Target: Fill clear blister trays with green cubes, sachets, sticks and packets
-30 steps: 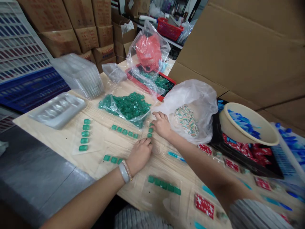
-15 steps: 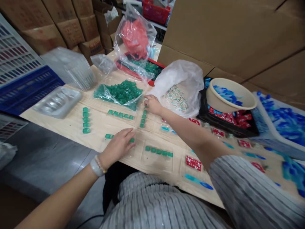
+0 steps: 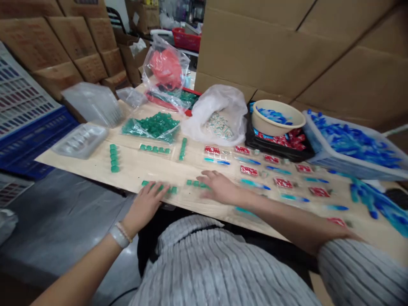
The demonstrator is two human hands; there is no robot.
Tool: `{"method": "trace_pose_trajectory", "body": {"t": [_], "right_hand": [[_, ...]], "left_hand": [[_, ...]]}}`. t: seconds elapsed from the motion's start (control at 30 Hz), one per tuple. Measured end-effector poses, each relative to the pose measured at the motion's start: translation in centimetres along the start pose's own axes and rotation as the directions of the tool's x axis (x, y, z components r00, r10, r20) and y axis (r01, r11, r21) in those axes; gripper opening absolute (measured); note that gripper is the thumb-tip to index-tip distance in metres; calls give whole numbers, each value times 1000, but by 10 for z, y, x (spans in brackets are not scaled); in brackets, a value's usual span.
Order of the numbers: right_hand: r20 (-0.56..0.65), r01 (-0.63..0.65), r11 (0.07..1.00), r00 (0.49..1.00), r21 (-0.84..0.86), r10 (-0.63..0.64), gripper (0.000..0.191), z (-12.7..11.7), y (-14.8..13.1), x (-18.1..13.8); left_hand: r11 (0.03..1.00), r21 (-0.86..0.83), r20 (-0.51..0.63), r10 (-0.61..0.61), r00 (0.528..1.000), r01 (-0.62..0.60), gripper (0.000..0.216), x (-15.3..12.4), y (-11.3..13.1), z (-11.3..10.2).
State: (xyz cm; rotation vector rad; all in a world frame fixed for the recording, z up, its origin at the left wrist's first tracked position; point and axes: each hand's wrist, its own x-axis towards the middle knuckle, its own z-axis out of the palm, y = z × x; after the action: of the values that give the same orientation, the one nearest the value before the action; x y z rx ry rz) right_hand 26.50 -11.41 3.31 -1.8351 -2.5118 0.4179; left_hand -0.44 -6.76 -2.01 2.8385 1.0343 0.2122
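My left hand (image 3: 147,200) lies flat with fingers stretched on a clear tray holding a row of green pieces (image 3: 161,187) at the near edge of the wooden board (image 3: 134,168). My right hand (image 3: 219,187) is spread, palm down, over the neighbouring row of green pieces (image 3: 194,183); it is slightly smeared by motion. Further back lie three more rows of green pieces (image 3: 113,157), (image 3: 154,148), (image 3: 182,148). A clear bag of loose green pieces (image 3: 153,125) sits behind them.
Clear trays with red packets (image 3: 248,171) and blue sticks (image 3: 216,161) cover the board's right half. A white bag (image 3: 219,114), a beige bowl (image 3: 276,117), a bin of blue pieces (image 3: 350,142), stacked clear trays (image 3: 92,104) and cardboard boxes (image 3: 287,46) stand behind.
My right hand has pulled back from the far row beside the green bag to the near edge. My left hand stayed on the near tray. The camera has moved back and to the right.
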Motion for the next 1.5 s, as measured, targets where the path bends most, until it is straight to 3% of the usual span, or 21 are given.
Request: {"method": "trace_pose_trajectory", "body": {"t": [0.07,0.13,0.3,0.43,0.53,0.63,0.67,0.73,0.8,0.9,0.97,1.07,1.17,1.27,1.37,1.43,1.5], "right_hand": [[52,-91,995,994,-32,92,86,24,-8,-31],[58,-130,990,989,-55,133,90,41,-17,-43],[14,-83,991,996,-104,85,60,44,-35,-38],[16,-29,997,999,-71,30,44,23,-29,-51],[-75,-35,994,996,104,43,35,-8,1,-69],[-214,10,930,974,368,75,30,-49,56,-65],[-212,21,901,974,434,80,26,-61,78,-55],[-44,2,839,999,544,26,20,-80,120,-25],[104,-149,859,988,491,112,17,-87,151,10],[68,-359,902,933,239,353,24,-78,169,48],[-35,-390,910,917,140,398,33,-61,165,53],[-167,-290,957,944,-3,285,45,-28,155,38],[-108,-145,985,985,-93,134,61,0,153,22],[-46,-97,992,995,-75,94,67,13,159,15],[-43,-49,999,998,12,49,69,13,163,8],[-83,-7,991,996,132,18,69,9,160,0],[-190,-17,941,978,339,87,61,2,155,-9]], "left_hand": [[996,-30,0,89,996,-89,45,-1,-9,-5],[990,-57,-38,125,991,-127,43,3,-20,-12],[974,-208,-191,45,981,-85,41,32,-38,-34],[898,-437,-212,-150,966,43,32,64,-36,-52],[739,-648,-53,-286,957,185,35,96,-32,-72],[570,-776,123,-282,951,270,44,133,-29,-99],[529,-794,183,-261,948,299,45,146,-28,-108],[469,-806,304,-199,932,363,44,169,-23,-123],[438,-791,422,-113,899,427,44,187,-18,-129],[379,-764,568,14,823,522,45,203,-10,-119],[335,-747,631,87,771,574,48,211,-6,-103],[302,-725,677,141,723,620,52,226,-2,-77],[335,-708,696,181,695,622,56,249,6,-56],[436,-646,752,226,619,626,61,272,18,-40],[546,-547,831,264,489,634,72,283,27,-33],[582,-516,854,296,427,628,75,283,31,-36],[588,-519,854,339,394,620,71,282,36,-45]]}}
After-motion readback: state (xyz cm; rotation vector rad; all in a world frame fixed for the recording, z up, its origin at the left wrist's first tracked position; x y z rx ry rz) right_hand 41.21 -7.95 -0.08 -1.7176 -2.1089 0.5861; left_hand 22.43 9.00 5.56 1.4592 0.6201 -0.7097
